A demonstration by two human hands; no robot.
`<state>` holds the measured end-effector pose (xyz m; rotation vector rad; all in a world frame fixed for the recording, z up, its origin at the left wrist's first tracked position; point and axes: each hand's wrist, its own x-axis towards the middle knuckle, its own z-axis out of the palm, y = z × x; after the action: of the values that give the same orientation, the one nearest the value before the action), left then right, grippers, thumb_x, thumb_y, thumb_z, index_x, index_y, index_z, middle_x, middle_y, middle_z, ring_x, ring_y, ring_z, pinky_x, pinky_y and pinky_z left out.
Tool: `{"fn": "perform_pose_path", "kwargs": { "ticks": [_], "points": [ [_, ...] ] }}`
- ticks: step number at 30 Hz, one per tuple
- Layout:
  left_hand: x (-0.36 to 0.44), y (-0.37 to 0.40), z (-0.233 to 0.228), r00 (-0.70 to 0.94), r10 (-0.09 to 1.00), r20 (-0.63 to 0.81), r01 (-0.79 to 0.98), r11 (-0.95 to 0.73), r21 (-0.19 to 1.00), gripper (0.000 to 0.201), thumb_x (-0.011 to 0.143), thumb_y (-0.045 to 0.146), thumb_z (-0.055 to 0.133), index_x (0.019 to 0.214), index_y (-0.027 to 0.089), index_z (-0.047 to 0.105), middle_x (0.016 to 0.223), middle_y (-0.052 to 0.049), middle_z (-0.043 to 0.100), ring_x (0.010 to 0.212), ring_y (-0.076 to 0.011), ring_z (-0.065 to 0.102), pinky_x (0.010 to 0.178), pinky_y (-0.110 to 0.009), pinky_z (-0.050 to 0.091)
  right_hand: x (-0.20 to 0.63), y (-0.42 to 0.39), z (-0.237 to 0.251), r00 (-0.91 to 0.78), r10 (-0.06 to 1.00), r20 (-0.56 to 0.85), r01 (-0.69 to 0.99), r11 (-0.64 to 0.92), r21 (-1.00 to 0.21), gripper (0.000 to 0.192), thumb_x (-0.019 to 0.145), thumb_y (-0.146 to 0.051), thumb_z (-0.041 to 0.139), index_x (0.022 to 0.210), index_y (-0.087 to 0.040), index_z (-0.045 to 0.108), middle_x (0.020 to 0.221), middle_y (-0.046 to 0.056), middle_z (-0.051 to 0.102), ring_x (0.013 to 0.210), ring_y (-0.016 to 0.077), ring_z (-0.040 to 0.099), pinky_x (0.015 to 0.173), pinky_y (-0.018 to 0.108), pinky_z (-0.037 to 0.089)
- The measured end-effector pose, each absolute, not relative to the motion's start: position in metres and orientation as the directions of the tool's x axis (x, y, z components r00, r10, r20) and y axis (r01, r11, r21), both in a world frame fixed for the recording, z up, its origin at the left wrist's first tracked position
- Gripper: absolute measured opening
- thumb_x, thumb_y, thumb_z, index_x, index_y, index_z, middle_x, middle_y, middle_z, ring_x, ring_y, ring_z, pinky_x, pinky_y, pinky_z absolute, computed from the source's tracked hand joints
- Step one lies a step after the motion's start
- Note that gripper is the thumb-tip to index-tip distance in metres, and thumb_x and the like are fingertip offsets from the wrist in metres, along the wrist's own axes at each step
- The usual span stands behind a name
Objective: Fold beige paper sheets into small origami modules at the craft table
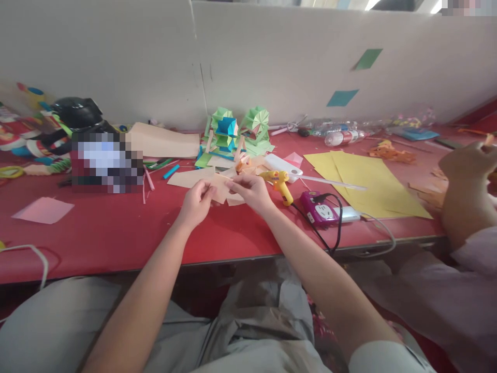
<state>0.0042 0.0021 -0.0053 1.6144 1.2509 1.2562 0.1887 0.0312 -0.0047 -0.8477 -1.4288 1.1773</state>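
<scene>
Between my two hands is a piece of pale tan paper (219,189), held just above the red table. My left hand (198,202) pinches its left edge between thumb and fingers. On its upper right, my right hand (250,192) has closed thumb and fingers. More tan paper (190,177) lies behind and to the left. A yellow glue gun (282,185) with a long clear glue stick rests right of my right hand. Folded green paper shapes (256,122), with a blue piece (227,126) among them, stand behind my hands.
A purple power strip (318,210) with a black cord sits near the front edge. Yellow sheets (368,184) and plastic bottles (344,137) lie to the right. Pink paper (43,210) is at the left. A co-worker's arm (464,191) reaches in at far right.
</scene>
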Motion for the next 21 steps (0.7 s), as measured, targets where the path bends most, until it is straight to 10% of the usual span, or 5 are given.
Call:
{"fn": "perform_pose_path", "kwargs": {
  "ticks": [8, 21],
  "points": [
    [0.0072, -0.0015, 0.0008, -0.011, 0.984, 0.178, 0.124, -0.175, 0.977, 0.052, 0.07, 0.066, 0.077, 0.078, 0.017, 0.063, 0.062, -0.004, 0.068, 0.054, -0.0242, 0.071, 0.055, -0.032, 0.057, 0.1857, 0.0349, -0.0107, -0.185, 0.947, 0.263, -0.15, 0.237, -0.96, 0.046, 0.067, -0.06, 0.082, 0.079, -0.017, 0.071, 0.067, 0.001, 0.065, 0.064, 0.0135, 0.062, 0.07, 0.031, 0.057],
    [0.0026, 0.0, -0.0028, -0.071, 0.963, 0.261, 0.206, -0.242, 0.948, 0.03, 0.079, 0.046, 0.073, 0.075, 0.02, 0.061, 0.062, -0.001, 0.066, 0.054, -0.0191, 0.069, 0.058, -0.028, 0.054, 0.183, 0.0325, -0.0118, -0.336, 0.909, 0.246, -0.013, 0.256, -0.967, 0.049, 0.072, -0.065, 0.075, 0.075, -0.019, 0.06, 0.067, 0.001, 0.061, 0.063, 0.0137, 0.058, 0.059, 0.026, 0.048]
  ]
}}
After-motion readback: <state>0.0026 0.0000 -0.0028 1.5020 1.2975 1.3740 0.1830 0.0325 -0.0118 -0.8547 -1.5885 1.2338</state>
